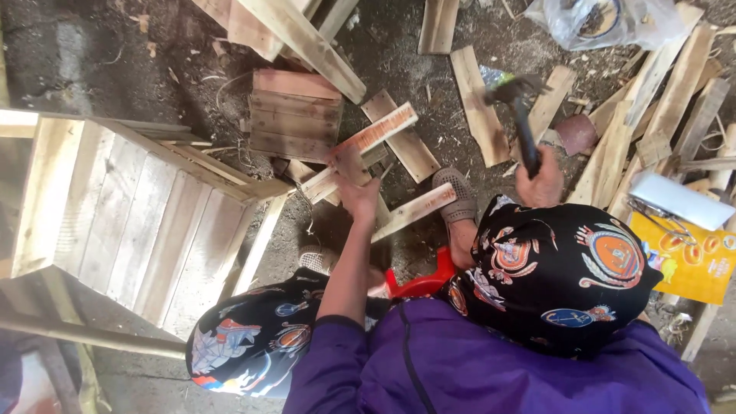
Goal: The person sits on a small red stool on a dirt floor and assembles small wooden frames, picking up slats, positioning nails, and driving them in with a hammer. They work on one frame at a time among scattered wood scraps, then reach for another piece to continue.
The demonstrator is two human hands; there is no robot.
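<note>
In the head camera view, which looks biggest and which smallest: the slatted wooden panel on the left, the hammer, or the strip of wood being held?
1. Slatted wooden panel, by far the largest.
2. Wood strip under the left hand.
3. Hammer in the right hand; raised toward the camera, so it may look bigger than it is.

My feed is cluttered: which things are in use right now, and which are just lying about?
In use:
left hand gripping a wooden slat
right hand raising a hammer

Lying about:
small slatted panel
large wooden frame
plastic bag
yellow packet
</note>
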